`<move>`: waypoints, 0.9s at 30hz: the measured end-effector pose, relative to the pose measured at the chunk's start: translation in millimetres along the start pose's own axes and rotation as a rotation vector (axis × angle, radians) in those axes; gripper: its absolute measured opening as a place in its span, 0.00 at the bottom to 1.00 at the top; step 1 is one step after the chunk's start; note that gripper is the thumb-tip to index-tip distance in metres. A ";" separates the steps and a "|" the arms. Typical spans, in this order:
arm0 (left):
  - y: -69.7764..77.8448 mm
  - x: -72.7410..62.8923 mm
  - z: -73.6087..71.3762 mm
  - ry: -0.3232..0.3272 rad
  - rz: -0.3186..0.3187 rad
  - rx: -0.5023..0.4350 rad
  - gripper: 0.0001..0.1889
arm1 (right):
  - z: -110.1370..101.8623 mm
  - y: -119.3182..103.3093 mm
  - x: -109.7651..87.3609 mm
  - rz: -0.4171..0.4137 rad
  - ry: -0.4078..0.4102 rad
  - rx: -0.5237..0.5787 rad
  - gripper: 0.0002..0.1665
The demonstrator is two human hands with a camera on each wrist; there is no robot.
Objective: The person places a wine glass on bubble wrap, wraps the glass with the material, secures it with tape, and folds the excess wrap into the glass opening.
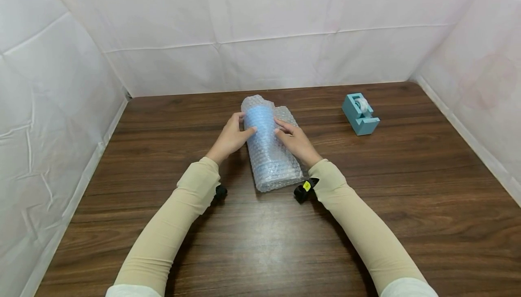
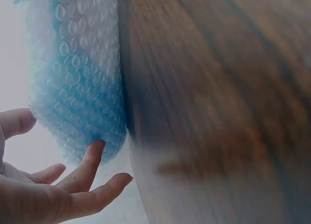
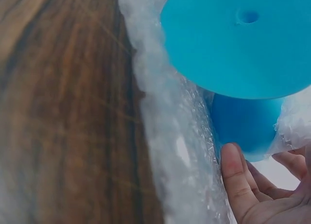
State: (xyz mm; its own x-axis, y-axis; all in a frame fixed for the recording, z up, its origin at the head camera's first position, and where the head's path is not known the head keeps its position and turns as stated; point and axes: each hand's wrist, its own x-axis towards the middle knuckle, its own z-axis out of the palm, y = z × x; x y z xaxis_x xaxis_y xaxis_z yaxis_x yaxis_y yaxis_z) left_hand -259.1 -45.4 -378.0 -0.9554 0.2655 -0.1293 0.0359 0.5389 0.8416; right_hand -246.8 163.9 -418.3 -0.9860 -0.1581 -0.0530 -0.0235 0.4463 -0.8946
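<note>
A blue object (image 3: 248, 122) with a round flat disc (image 3: 209, 44) at its end, a small hole in the disc's middle, lies rolled inside bubble wrap (image 1: 270, 170). Its exact kind is hidden by the wrapping. On the roll's left side, toward the far end, my left hand (image 1: 232, 138) touches the wrap with thumb and forefinger apart; the left wrist view shows its fingers spread along the bubbles. Across from it, my right hand (image 1: 297, 143) rests its thumb and fingertips against the roll's right side, above a loose flap of wrap (image 1: 286, 115).
A light-blue tape dispenser (image 1: 360, 114) with a roll of clear tape stands at the back right of the dark wooden table (image 1: 260, 242). White sheeting (image 1: 277, 62) hangs behind the table and along both sides.
</note>
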 end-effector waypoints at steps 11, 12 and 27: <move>1.3 0.4 1.7 -0.001 0.060 0.067 0.31 | -1.3 1.4 0.8 0.009 -0.006 -0.016 0.30; 1.4 0.4 1.8 -0.002 0.062 0.070 0.31 | -1.2 1.4 0.6 0.012 -0.007 -0.011 0.30; 2.1 0.2 2.2 -0.010 0.086 0.062 0.31 | 4.7 -0.5 -2.6 0.109 -0.030 0.103 0.29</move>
State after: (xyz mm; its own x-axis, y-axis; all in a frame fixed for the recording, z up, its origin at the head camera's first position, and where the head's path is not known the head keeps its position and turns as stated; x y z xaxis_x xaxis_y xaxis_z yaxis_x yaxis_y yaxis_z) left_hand -258.6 -42.4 -377.5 -0.9450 0.3208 -0.0629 0.1365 0.5621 0.8158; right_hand -243.5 160.0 -419.8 -0.9763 -0.1406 -0.1645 0.1023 0.3700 -0.9234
